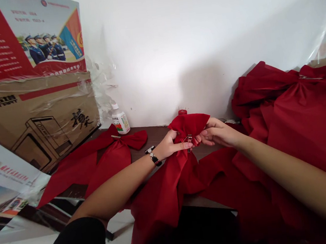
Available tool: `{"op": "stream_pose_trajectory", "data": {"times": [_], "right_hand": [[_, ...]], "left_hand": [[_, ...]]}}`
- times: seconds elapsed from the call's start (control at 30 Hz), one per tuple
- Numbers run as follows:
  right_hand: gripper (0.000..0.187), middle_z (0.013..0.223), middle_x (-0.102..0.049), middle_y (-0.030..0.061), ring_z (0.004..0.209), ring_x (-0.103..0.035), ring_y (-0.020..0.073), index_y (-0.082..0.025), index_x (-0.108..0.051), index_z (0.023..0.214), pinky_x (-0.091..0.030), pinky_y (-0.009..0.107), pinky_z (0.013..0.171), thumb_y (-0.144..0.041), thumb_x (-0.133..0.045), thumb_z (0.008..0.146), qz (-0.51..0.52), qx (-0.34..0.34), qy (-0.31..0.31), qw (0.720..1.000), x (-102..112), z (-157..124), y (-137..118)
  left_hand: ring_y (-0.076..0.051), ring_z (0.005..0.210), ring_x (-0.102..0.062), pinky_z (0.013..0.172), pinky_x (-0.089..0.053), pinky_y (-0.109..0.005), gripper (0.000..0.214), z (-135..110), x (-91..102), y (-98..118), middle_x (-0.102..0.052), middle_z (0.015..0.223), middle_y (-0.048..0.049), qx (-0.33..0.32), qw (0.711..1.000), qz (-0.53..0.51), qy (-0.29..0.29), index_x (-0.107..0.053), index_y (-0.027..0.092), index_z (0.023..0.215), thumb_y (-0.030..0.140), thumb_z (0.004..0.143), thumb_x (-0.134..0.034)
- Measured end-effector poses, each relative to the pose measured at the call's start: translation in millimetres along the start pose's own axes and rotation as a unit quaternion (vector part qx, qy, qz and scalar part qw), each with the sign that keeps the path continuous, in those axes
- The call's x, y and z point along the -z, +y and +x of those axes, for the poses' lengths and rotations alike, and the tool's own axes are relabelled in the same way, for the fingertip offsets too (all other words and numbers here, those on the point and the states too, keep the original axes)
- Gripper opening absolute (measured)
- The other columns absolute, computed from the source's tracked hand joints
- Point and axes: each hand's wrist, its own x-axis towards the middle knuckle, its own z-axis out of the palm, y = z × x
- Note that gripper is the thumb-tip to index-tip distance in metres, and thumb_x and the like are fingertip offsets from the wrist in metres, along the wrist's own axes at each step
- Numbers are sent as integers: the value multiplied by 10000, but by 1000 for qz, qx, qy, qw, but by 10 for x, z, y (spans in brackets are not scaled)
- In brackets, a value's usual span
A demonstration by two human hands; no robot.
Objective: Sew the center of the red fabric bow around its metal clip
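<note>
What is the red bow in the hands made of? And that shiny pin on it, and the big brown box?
The red bow looks like soft cloth with a dull finish, because it folds and drapes in loose pleats. The pin looks like metal, because it glints silver. The box is probably cardboard: matte brown and printed, with clear tape across it.

Head view of a left hand [169, 145] and a right hand [219, 132] pinching opposite sides of a gathered red cloth bow [189, 125], with a metal safety pin [188, 138] at its centre between the fingertips. A second red bow [111, 154] lies on the dark wooden table [155, 136] at left, near a white plastic bottle [120, 120] and a cardboard box [34, 120]. A heap of red cloth bows [297, 123] rises at right, and a black-and-silver wristwatch [154, 159] circles the left wrist.
</note>
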Motion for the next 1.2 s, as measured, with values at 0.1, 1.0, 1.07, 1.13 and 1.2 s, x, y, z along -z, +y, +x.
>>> {"op": "stream_pose_trajectory", "data": {"times": [0.1, 1.0, 1.07, 1.13, 1.2], "right_hand": [[102, 678, -650, 42, 430, -542, 87, -109, -620, 788, -333, 176, 358, -119, -541, 724, 24, -25, -32, 999, 62, -8, -2], [237, 492, -581, -30, 360, -489, 48, -139, -550, 642, -451, 194, 463, -250, -565, 851, -198, 26, 8, 980, -39, 37, 77], [245, 498, -580, -26, 369, -500, 50, -141, -536, 651, -455, 187, 461, -263, -555, 863, -213, 23, 19, 977, -32, 46, 78], [245, 535, -595, -18, 395, -545, 68, -146, -521, 709, -465, 184, 440, -327, -578, 864, -206, 11, 26, 978, -4, 52, 69], [289, 599, -612, -6, 438, -604, 98, -152, -497, 786, -488, 193, 425, -414, -599, 855, -185, -15, 23, 982, 36, 52, 43]], "left_hand": [[-121, 730, -619, 710, -505, -252, 318, 2, -2, 16, -673, 938, -98, 7, 999, -26, -28, -633, 111, 958, 343, 759, -722], [-137, 738, -629, 752, -502, -292, 366, 23, 46, -88, -674, 885, -88, 41, 999, -6, -6, -613, 95, 945, 365, 736, -744], [-135, 736, -628, 744, -502, -284, 357, 27, 46, -88, -670, 871, -84, 36, 999, -3, 3, -615, 94, 933, 362, 735, -745], [-131, 733, -626, 731, -502, -272, 329, 29, 41, -81, -663, 848, -76, 26, 999, -1, 18, -620, 93, 904, 352, 742, -741], [-126, 731, -625, 724, -504, -266, 293, 28, 30, -70, -657, 840, -70, 11, 1000, -2, 27, -624, 96, 889, 336, 757, -729]]}}
